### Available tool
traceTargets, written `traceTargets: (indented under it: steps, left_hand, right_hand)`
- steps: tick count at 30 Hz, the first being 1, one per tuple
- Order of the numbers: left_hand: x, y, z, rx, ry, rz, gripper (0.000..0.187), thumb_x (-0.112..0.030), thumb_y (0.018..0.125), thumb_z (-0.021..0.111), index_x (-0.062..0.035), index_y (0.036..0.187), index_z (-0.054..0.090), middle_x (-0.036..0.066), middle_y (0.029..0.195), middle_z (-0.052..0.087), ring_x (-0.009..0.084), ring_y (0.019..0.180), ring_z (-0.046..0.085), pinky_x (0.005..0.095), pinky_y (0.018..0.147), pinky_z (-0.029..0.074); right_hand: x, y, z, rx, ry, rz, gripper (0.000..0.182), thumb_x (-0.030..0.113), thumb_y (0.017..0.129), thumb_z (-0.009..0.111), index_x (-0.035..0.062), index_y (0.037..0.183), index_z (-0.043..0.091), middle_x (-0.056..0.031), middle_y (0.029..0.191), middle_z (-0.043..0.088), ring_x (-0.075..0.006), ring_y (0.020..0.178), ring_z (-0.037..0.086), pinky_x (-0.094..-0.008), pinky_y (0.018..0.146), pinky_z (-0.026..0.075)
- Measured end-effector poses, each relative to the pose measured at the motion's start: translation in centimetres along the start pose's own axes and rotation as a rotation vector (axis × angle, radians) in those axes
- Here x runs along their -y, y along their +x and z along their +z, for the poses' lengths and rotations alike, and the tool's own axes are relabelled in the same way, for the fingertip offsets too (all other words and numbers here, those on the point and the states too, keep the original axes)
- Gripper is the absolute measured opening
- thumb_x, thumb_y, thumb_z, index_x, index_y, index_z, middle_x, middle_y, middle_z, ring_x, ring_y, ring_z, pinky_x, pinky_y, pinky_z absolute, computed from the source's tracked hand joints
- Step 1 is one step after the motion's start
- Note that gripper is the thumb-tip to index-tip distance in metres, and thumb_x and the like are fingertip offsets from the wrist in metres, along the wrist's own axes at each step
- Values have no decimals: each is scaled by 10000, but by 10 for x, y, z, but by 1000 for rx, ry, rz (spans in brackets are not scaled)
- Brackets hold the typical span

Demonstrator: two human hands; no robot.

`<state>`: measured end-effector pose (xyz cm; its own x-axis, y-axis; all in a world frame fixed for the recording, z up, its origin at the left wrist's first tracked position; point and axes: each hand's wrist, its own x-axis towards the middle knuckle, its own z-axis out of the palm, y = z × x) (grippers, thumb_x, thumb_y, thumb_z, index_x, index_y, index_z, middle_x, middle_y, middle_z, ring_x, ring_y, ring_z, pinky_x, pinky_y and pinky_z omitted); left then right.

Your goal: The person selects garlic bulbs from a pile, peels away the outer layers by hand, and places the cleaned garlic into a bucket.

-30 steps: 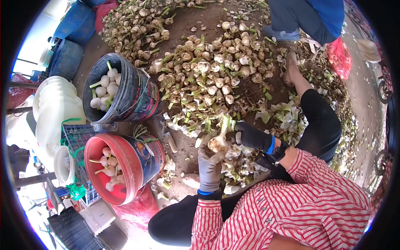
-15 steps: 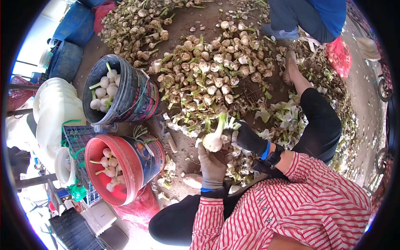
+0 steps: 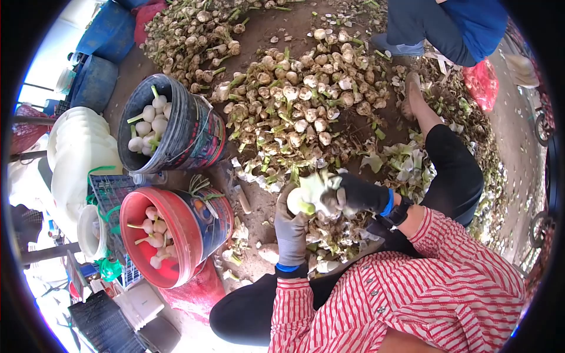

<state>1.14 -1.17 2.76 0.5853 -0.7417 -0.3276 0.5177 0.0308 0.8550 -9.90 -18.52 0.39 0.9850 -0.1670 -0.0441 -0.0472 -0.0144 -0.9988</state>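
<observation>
My left hand (image 3: 291,230), in a grey glove, has its fingers wrapped round a white garlic bulb (image 3: 294,202). My right hand (image 3: 359,193), in a dark glove, is at the bulb's right side, closed on pale green peeled skin (image 3: 321,187) that is partly blurred. Under both hands lie loose dry skins (image 3: 335,235). A large heap of unpeeled bulbs (image 3: 303,94) spreads on the ground beyond them.
To the left, a black bucket (image 3: 170,156) and a red bucket (image 3: 185,235) hold clean white bulbs. A second heap (image 3: 176,35) is at the top. Another person's legs (image 3: 406,26) are at the upper right, near a red bag (image 3: 481,85).
The bulb has turned and shifted slightly left with my left hand. My right hand has moved right and pulled skin out from the bulb; the green stem no longer points up.
</observation>
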Motion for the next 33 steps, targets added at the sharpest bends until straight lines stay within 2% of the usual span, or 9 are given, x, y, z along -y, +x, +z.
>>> traceTargets:
  steps: [3,8,12,15,19,22,25,27,33]
  left_hand:
    - [2,-5,1,168,-383,-80,806,-262,663,778,-10,1291,339,94,1133,517,170,1004,533,261,835,477]
    - [-10,-7,20,47,-305,-10,791,-187,691,753,-25,1327,312,90,1150,508,152,1005,523,224,805,478]
    - [-4,-2,24,-33,-48,38,748,-34,698,708,-18,1335,315,88,1115,532,131,951,545,211,796,477]
    - [3,0,23,-115,112,84,749,-94,670,752,-22,1302,356,89,1092,547,141,920,565,224,795,489]
    - [-8,-4,14,-12,77,-126,681,60,684,609,12,1311,349,109,1106,540,138,946,559,228,817,471]
    - [2,-8,8,175,-154,-100,827,-149,641,768,10,1324,331,127,1137,528,174,967,559,259,815,480]
    - [-2,-2,10,242,-240,-87,916,-285,635,794,16,1340,293,135,1147,523,185,970,557,265,802,481]
    - [-4,-5,10,166,-107,-105,963,-378,663,767,26,1360,240,139,1151,519,184,964,554,258,781,476]
    - [-1,-1,9,80,5,13,663,-311,835,599,36,1320,307,94,1042,550,147,864,567,240,722,478]
  right_hand:
    - [4,8,-16,-437,303,170,218,100,781,520,-14,953,592,-80,828,608,-156,712,568,-281,659,466]
    - [-1,3,-19,-327,-790,253,295,161,804,569,55,1079,579,-135,920,618,-243,771,595,-328,682,462]
    - [36,4,0,-276,-603,-52,297,207,763,627,57,1018,606,-133,870,615,-265,734,606,-354,666,469]
    - [51,7,14,-295,-666,-180,167,175,719,637,62,842,635,-102,739,611,-284,663,601,-377,634,465]
    - [51,7,18,-255,-841,-155,112,139,690,622,60,769,614,-102,681,587,-305,653,587,-392,630,457]
    - [36,8,6,-166,-894,-82,295,203,650,650,70,908,593,-91,767,571,-270,739,575,-351,669,442]
    - [17,18,-9,-291,-390,64,204,187,740,618,51,886,578,-62,761,545,-192,722,555,-309,711,432]
    - [19,15,3,-203,329,86,177,189,826,578,22,881,559,-45,769,523,-115,729,508,-281,694,426]
    - [28,2,19,-132,15,219,148,172,819,615,34,857,580,-22,679,530,-122,645,511,-288,592,417]
